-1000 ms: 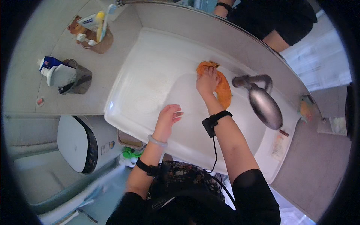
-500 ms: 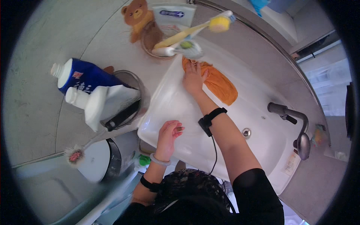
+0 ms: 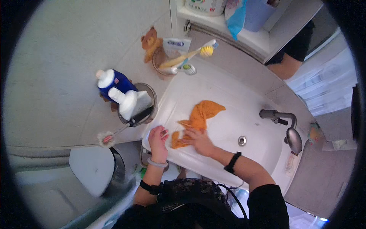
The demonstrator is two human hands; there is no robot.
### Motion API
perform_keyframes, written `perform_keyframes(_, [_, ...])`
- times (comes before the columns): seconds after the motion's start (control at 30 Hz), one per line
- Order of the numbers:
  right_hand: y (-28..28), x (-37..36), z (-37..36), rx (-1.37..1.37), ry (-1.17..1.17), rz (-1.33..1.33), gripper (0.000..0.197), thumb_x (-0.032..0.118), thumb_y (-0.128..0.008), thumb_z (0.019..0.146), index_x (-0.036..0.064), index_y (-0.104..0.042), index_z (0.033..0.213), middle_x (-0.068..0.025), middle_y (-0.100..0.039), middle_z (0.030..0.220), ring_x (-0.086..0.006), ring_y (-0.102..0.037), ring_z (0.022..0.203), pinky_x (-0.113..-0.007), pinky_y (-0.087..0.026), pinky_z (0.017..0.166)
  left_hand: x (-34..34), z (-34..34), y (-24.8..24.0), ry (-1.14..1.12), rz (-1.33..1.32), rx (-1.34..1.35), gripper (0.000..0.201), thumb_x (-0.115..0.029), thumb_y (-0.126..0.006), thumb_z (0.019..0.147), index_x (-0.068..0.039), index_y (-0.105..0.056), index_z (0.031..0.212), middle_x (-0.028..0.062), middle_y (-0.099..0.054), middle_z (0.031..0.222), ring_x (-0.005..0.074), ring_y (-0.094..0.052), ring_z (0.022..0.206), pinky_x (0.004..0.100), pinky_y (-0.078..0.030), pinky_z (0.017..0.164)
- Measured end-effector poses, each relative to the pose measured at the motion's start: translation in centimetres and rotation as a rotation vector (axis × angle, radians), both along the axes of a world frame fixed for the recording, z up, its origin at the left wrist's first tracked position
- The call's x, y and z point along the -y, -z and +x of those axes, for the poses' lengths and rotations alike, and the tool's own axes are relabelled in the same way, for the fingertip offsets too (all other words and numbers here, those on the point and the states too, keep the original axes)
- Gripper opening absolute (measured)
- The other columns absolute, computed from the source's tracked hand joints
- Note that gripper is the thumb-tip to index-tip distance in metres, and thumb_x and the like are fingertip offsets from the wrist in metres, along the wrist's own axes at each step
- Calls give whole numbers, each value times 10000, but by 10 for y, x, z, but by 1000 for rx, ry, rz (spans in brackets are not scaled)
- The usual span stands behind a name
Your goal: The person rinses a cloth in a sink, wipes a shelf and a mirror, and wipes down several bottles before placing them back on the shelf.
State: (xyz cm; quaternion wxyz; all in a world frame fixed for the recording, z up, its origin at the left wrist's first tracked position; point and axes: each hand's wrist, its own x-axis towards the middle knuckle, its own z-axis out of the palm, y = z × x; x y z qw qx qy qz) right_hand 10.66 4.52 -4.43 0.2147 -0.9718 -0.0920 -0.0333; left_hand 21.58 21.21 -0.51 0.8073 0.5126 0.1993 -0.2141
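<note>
An orange cloth point(image 3: 204, 114) lies twisted and bunched inside the white sink point(image 3: 228, 89), with one end near the sink's near left rim. My right hand point(image 3: 200, 142) presses down on that end, its fingers bent over the fabric. Beside it, at the left rim, my left hand point(image 3: 158, 139) is held loosely curled with gaps between its fingers, and I see nothing held in it. A dark spot shows between those fingers, too small to make out. A pale bangle point(image 3: 157, 164) circles my left wrist.
Toothbrushes point(image 3: 188, 59) stand in a cup holder behind the sink's left corner. A blue tube point(image 3: 118, 84), a white bottle point(image 3: 131, 103) and a round brush point(image 3: 106, 139) share another holder. On the right rises a grey faucet point(image 3: 280, 116). A lidded bin point(image 3: 93, 168) sits low left.
My right hand has come nearer along the sink's left side, dragging the orange cloth with it. The cloth is now more twisted. The view has shifted; my left hand remains near the left rim.
</note>
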Motion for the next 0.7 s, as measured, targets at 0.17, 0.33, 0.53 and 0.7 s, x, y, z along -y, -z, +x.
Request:
perform_keyframes(0.17, [2, 119, 4, 48, 615, 278, 281, 43, -524, 742, 94, -625, 999, -137, -543, 934, -311, -500, 944, -404, -413, 809, 3, -4, -12, 82, -7, 4, 143, -171, -551, 828, -63, -543, 922, 38, -568, 867, 142, -559, 776, 272, -434, 672])
perform_keyframes(0.33, [-58, 152, 95, 263, 976, 554, 319, 27, -471, 807, 30, -528, 1121, -195, -508, 1055, -333, -491, 965, -418, -411, 830, -4, 0, -12, 86, -3, -1, 136, -167, -550, 829, -61, -543, 914, 40, -570, 856, 143, -560, 771, 267, -436, 669])
perform_keyframes(0.53, [-44, 129, 199, 554, 528, -63, 365, 58, -499, 791, 57, -510, 1156, -174, -436, 1217, -337, -432, 1087, -409, -379, 899, -8, -3, -11, 138, -16, -27, 136, -165, -547, 833, -56, -540, 913, 42, -570, 842, 147, -570, 755, 263, -450, 660])
perform_keyframes(0.7, [-43, 130, 194, 58, 526, -549, 390, 133, -552, 742, 94, -537, 1130, -95, -412, 1268, -294, -389, 1156, -436, -397, 876, -22, -9, 3, 172, -16, -38, 139, -164, -530, 841, -51, -536, 922, 42, -573, 837, 146, -570, 750, 263, -453, 661])
